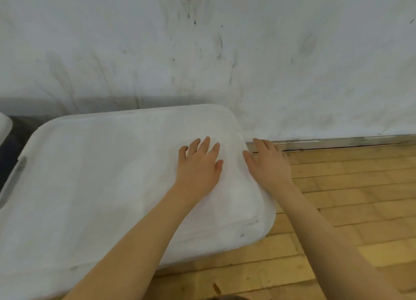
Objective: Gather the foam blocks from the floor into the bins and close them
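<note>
A white lid (pixel 108 176) is pressed flat onto a bin filling the lower left of the frame, the left hand (pixel 199 164) spread on top and the right hand (pixel 269 162) spread at its right edge. The closing step appears under way; firm pressure along the rim is likely called for next. No foam blocks are seen.

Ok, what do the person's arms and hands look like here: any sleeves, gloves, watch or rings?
Both forearms are bare right down to the frame edge, so no sleeves show. The left hand and the right hand wear no gloves. No watch, bracelet or band shows at either wrist, and no ring shows on the visible fingers. The picture is slightly blurred, so a very thin ring could be missed.
</note>
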